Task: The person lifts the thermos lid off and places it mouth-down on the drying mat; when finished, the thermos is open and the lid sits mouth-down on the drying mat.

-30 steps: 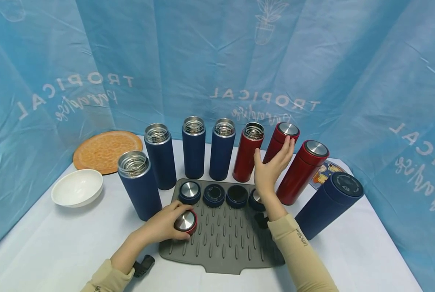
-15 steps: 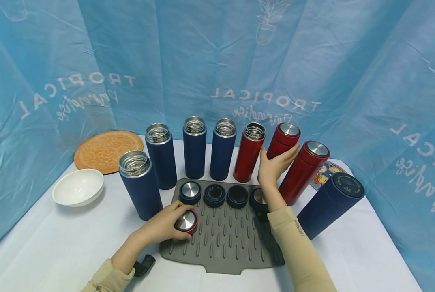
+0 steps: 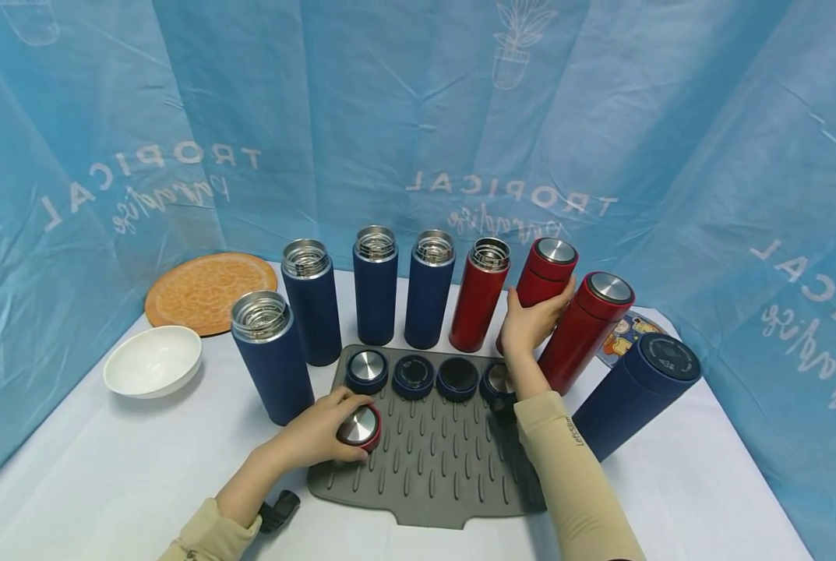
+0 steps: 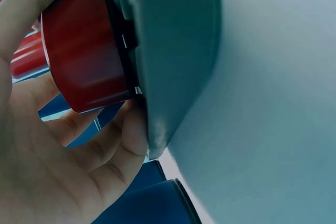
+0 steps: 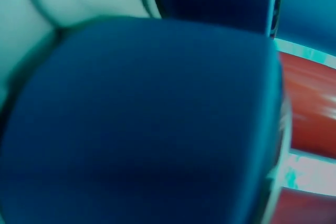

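My left hand [image 3: 319, 430] holds a red thermos lid [image 3: 359, 427] with a steel top, low over the grey ridged mat [image 3: 425, 475]. In the left wrist view, thumb and fingers curve around this lid [image 4: 86, 45], whose lower rim is against the mat edge. At the back right, my right hand [image 3: 531, 321] grips a capped red thermos [image 3: 549, 269], thumb on its left side and fingers on its right. Another capped red thermos [image 3: 586, 327] stands just right of that hand. A blue lid [image 5: 142, 114] fills much of the right wrist view, hiding the right hand.
Several uncapped blue thermoses [image 3: 375, 288] and an uncapped red one [image 3: 479, 296] stand behind the mat. Blue lids [image 3: 413, 376] line its far edge. A capped blue thermos [image 3: 635, 393] is at right. A white bowl [image 3: 153, 362] and an orange round mat [image 3: 207, 292] lie left.
My right hand has moved lower along the capped red thermos, its raised fingers closing around the body. My left hand stays at the red lid.
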Action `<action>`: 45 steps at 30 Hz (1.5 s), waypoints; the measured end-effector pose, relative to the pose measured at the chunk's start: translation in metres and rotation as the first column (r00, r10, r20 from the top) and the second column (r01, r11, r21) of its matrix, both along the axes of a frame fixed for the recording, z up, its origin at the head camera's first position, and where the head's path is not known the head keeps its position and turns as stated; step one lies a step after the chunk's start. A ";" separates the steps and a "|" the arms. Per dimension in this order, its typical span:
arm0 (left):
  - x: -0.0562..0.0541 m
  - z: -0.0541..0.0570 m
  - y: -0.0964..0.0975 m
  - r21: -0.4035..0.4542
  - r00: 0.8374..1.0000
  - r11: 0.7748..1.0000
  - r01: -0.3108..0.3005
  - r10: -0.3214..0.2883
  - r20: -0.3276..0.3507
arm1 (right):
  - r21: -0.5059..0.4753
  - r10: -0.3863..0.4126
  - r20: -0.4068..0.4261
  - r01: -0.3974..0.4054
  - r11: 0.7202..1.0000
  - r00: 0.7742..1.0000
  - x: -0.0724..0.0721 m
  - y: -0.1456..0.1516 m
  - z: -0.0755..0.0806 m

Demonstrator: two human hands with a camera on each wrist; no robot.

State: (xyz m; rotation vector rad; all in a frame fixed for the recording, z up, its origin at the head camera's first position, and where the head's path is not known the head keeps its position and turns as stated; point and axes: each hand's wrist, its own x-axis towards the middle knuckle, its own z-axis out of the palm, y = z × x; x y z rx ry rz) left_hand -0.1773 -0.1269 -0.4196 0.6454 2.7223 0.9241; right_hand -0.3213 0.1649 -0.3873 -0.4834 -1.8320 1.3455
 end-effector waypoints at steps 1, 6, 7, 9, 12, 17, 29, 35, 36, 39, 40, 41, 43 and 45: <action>0.000 0.000 0.000 0.000 1.000 1.000 0.001 -0.001 0.001 | 0.007 0.002 -0.007 -0.002 1.000 1.000 0.000 0.000 0.000; -0.001 -0.002 0.001 -0.005 1.000 1.000 0.008 -0.008 -0.004 | 0.051 0.032 -0.036 -0.030 0.998 0.999 0.004 -0.003 0.001; -0.001 -0.002 0.001 -0.006 1.000 1.000 0.010 -0.010 -0.003 | 0.059 0.036 -0.044 -0.033 0.998 0.998 0.005 -0.003 0.001; -0.001 -0.003 0.001 -0.006 1.000 1.000 0.012 -0.012 -0.003 | 0.069 0.038 -0.065 -0.034 0.997 0.997 0.008 -0.004 0.003; -0.001 -0.003 0.002 -0.004 1.000 1.000 0.012 -0.012 0.004 | 0.073 0.050 -0.112 -0.042 0.996 0.992 0.012 -0.005 0.008; -0.001 -0.004 0.002 -0.003 1.000 1.000 -0.001 0.001 0.020 | 0.060 0.129 -0.206 -0.119 0.991 0.970 0.031 -0.012 0.020; -0.001 0.000 0.001 -0.015 1.000 1.000 0.006 -0.006 -0.022 | 0.290 0.395 -0.234 -0.324 0.900 0.888 0.075 -0.020 0.036; -0.002 0.000 0.001 -0.024 0.999 1.000 0.013 -0.014 -0.043 | 0.464 0.420 -0.104 -0.330 0.822 0.901 0.085 -0.017 0.032; -0.002 0.000 0.001 -0.025 0.999 1.000 0.017 -0.018 -0.047 | 0.501 0.418 -0.093 -0.321 0.804 0.904 0.086 -0.016 0.030; -0.001 -0.001 0.001 -0.016 0.998 0.999 0.030 -0.031 -0.060 | 0.638 0.406 -0.082 -0.265 0.723 0.910 0.088 -0.013 0.026; -0.001 0.000 0.001 -0.013 0.997 0.999 0.033 -0.034 -0.067 | 0.689 0.407 -0.086 -0.241 0.684 0.909 0.089 -0.012 0.025; -0.001 0.000 0.001 -0.007 0.997 1.000 0.030 -0.031 -0.072 | 0.740 0.409 -0.084 -0.218 0.637 0.909 0.090 -0.011 0.025; 0.000 0.002 0.001 0.006 0.996 1.000 0.022 -0.021 -0.083 | 0.830 0.425 -0.074 -0.181 0.528 0.902 0.092 -0.010 0.025; 0.000 0.005 0.002 0.021 0.995 1.000 0.008 -0.006 -0.100 | 0.896 0.450 -0.047 -0.162 0.414 0.892 0.095 -0.010 0.025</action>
